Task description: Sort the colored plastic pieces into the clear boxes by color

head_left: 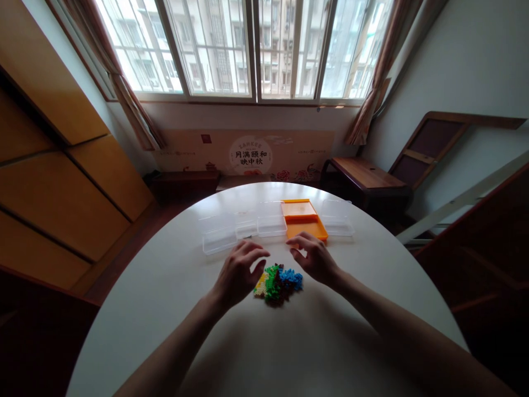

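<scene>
A small heap of plastic building pieces (278, 284) lies on the white table, with yellow ones on its left, green in the middle, blue on the right and dark brown toward the front. My left hand (242, 270) hovers at the heap's left edge, thumb and fingers apart, holding nothing. Over the heap's far right side is my right hand (313, 256), its fingers curved and apart, also without anything in it. Just beyond the right hand stands an orange box (306, 227) with its lid raised.
Clear plastic boxes (221, 241) with raised lids stand left of the orange box, and another clear box (339, 227) is to its right. The round white table (165, 309) has a curved edge. Behind it are a wooden bench (367, 173) and a window (256, 49).
</scene>
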{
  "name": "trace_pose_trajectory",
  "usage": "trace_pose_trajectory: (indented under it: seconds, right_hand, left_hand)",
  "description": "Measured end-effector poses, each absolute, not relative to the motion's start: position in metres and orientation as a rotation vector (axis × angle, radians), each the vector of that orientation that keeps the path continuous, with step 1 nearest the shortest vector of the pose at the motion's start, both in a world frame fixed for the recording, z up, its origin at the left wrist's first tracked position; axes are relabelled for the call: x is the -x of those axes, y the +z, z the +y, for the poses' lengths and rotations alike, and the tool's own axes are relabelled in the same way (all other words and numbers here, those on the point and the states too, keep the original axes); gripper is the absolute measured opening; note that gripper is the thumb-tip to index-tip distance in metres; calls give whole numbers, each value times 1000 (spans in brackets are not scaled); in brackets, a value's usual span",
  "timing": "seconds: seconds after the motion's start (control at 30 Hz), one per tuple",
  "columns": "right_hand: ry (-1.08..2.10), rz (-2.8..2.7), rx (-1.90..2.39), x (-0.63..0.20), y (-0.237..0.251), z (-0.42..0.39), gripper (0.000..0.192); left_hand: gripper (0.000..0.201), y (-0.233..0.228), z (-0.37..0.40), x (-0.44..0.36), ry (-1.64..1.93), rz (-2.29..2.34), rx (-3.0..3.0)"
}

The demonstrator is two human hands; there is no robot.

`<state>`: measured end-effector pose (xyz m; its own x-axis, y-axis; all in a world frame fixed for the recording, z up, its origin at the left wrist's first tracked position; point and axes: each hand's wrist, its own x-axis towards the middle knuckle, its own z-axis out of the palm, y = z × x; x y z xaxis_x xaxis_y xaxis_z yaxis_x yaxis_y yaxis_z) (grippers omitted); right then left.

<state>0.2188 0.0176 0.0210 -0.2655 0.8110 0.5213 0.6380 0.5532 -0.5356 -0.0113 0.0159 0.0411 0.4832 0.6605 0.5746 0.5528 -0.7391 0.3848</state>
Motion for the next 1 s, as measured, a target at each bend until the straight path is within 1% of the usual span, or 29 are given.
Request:
trace_pose_trajectory:
  seconds: [0.1, 0.2, 0.3, 0.47, 0.67, 0.8, 1.0]
  right_hand:
    - [300, -1958, 1155, -211, 7, 11, 17]
    - [267, -2042, 1065, -211, -2, 2, 20]
    - [249, -2121, 1012, -212, -4, -3, 23]
    - [285, -2170, 1035, -208, -4, -6, 24]
    - [262, -2202, 1039, -209, -4, -8, 25]
    - [223, -2209, 1019, -210, -7, -7, 24]
    - [208, -2220, 1002, -210, -10, -8, 21]
  left_hand:
    - [19, 28, 4, 13, 1004, 1030, -2589]
    - [20, 19, 0, 21, 934, 1010, -2588]
    - [20, 19, 0, 24, 852, 1014, -2586]
    - [31, 20, -1, 20, 623, 937, -2658]
    - [31, 20, 1, 24, 577, 926, -2683]
    - [24, 27, 7, 35, 588, 897, -2629]
    - [25, 32, 11, 43, 425, 970, -2670]
